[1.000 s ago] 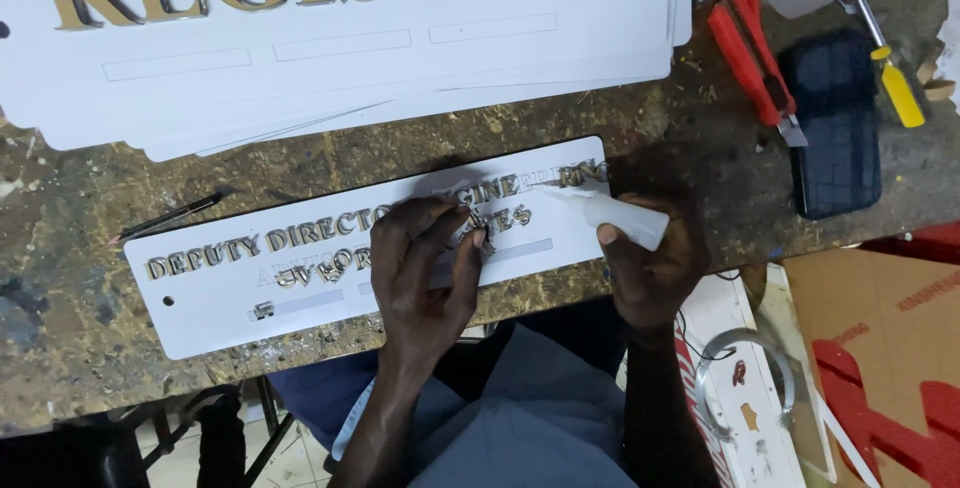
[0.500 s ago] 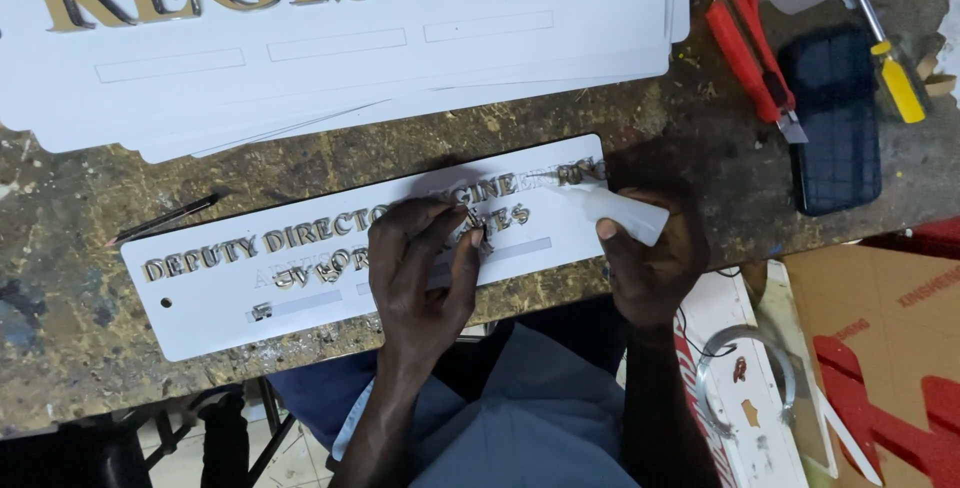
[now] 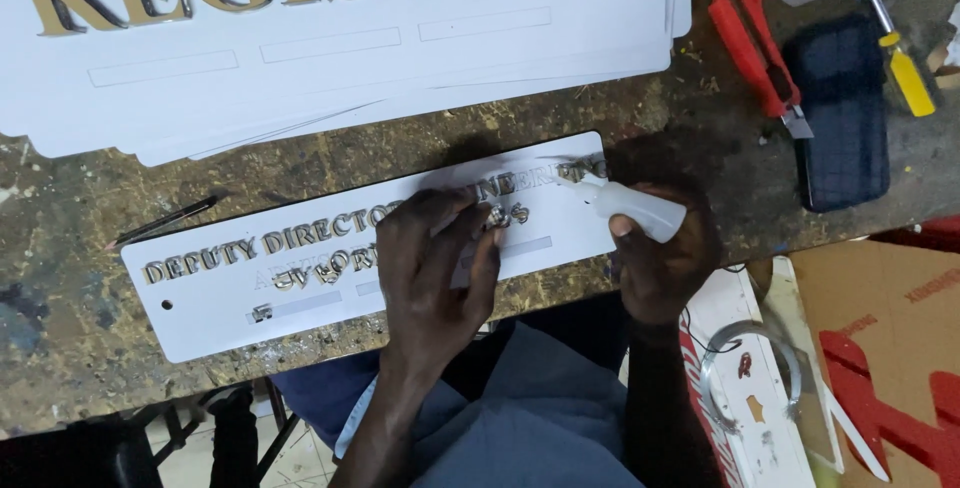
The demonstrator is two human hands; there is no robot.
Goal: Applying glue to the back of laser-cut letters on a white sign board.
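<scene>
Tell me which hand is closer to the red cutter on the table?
Right. The right hand, holding a white glue bottle, sits below and left of the red cutter. The left hand rests on the small white sign, farther left.

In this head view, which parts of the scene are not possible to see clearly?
- Small sign: its middle letters are covered by the left hand.
- White tube: its tip is blurred against the letters, and its rear is hidden in the right hand.
- Large sign: cut off by the top and left edges.
- Loose letters: too small to tell apart.
</scene>
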